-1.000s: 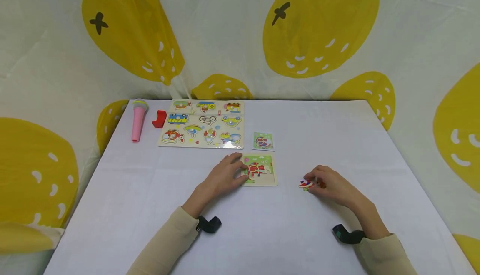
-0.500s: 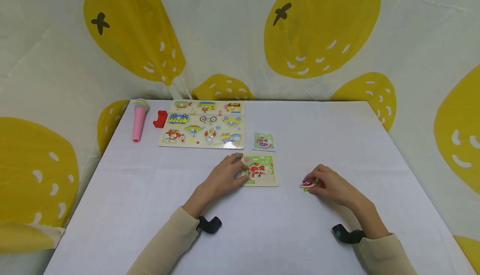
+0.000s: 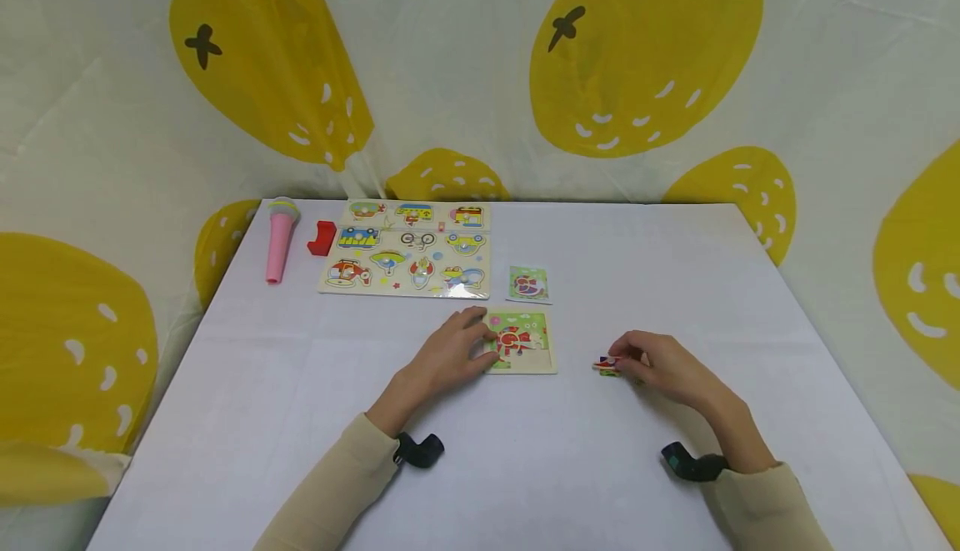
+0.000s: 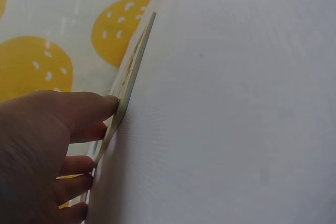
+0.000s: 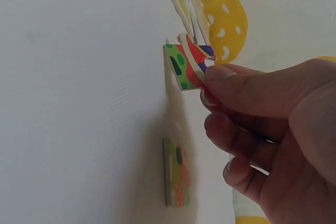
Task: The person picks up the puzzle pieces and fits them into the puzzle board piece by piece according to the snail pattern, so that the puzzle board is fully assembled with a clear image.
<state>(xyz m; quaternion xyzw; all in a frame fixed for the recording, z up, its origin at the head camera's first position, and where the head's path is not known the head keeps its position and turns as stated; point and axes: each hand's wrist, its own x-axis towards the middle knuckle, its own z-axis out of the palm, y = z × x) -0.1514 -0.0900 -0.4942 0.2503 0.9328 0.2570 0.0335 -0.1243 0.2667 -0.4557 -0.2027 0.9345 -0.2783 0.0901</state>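
My left hand (image 3: 450, 347) rests at the left side of a small square wooden puzzle board (image 3: 551, 359). Its thumb touches the near corner and its spread fingers lie along the left edge. Green and red picture pieces fill much of the board; a strip at the lower right shows bare wood. To the right, my right hand (image 3: 663, 368) pinches a puzzle piece (image 5: 189, 64) between thumb and fingers, just above the table. That piece is green, red, white and purple. Another puzzle piece (image 5: 178, 174) lies on the table below the hand in the right wrist view.
Behind the board lies a small picture card (image 3: 528, 284). A larger vehicle puzzle board (image 3: 405, 259), a red curved block (image 3: 322, 238) and a pink toy microphone (image 3: 279, 242) are at the back left. A patterned curtain (image 3: 480, 76) hangs behind the table (image 3: 540, 468).
My right hand has shifted slightly left with the puzzle piece, which is turned and seen more edge-on in the head view. My left hand and the board stay in place.
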